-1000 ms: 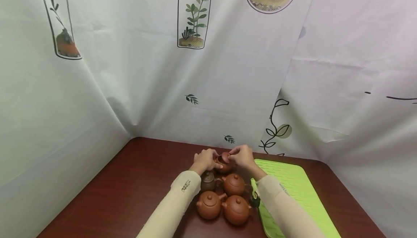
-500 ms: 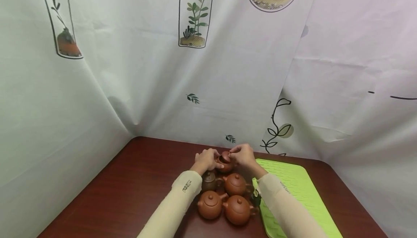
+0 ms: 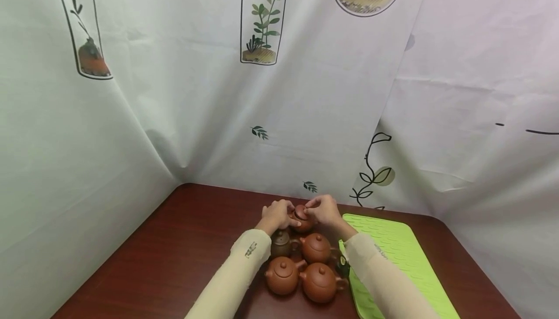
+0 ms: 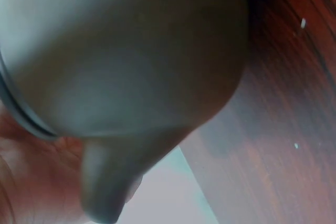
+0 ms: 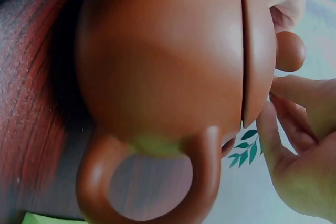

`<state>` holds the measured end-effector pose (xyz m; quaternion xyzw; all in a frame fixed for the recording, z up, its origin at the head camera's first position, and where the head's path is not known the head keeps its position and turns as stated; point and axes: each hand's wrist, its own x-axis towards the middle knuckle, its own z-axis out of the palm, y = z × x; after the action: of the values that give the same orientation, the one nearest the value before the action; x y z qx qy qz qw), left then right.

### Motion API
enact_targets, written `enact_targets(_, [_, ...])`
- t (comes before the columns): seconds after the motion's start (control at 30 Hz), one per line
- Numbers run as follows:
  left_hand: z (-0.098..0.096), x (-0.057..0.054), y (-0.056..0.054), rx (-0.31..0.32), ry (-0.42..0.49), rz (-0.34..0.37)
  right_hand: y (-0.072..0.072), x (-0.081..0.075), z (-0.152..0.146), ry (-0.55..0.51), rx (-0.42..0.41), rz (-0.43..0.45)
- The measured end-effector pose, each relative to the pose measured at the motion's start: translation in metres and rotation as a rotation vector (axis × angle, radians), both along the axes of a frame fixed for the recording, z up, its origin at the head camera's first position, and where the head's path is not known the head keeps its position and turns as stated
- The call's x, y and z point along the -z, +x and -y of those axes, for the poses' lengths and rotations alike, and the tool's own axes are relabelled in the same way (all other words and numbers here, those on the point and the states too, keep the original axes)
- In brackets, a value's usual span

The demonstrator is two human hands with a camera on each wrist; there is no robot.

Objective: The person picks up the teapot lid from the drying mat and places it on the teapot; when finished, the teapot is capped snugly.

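At the far end of the group, a small reddish-brown clay teapot (image 3: 304, 225) sits in front of my hands. My left hand (image 3: 277, 214) grips its left side, thumb along the near face. The fingers of my right hand (image 3: 324, 210) pinch the teapot lid (image 3: 300, 211), which lies over the mouth of the pot. Just below my left wrist stands a dark brown teapot (image 3: 281, 244), which fills much of the left wrist view. Another reddish teapot (image 5: 163, 66), its lid on, hides part of the work in the right wrist view.
Nearer me stand two more reddish teapots, one on the left (image 3: 282, 276) and one on the right (image 3: 320, 284). A bright green textured mat (image 3: 395, 246) lies right of them, under my right sleeve. A patterned white cloth (image 3: 209, 115) hangs behind the dark red table (image 3: 174, 256).
The lid, tilted up with the dark mouth of the pot showing beneath it, has moved left and down over the opening. My left hand keeps its grip on the pot.
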<state>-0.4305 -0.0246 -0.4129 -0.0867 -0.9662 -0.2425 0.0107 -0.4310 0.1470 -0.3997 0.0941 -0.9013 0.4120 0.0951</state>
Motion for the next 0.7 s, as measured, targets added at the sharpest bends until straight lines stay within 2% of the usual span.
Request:
enact_targets(0.23, [-0.002, 0.001, 0.000, 0.002, 0.021, -0.004, -0.002, 0.005, -0.003, 0.055, -0.028, -0.042])
enact_targets(0.4, [-0.004, 0.003, -0.002, 0.007, 0.029, -0.001, -0.005, 0.008, -0.007, 0.048, -0.041, -0.026])
enact_targets(0.63, [0.004, 0.002, -0.002, 0.039, 0.119, 0.031, -0.004, 0.010, -0.010, 0.014, -0.064, 0.019])
enact_targets(0.7, [0.007, 0.001, -0.004, 0.057, 0.112, 0.041, -0.003, 0.010, -0.012, 0.015, -0.072, 0.030])
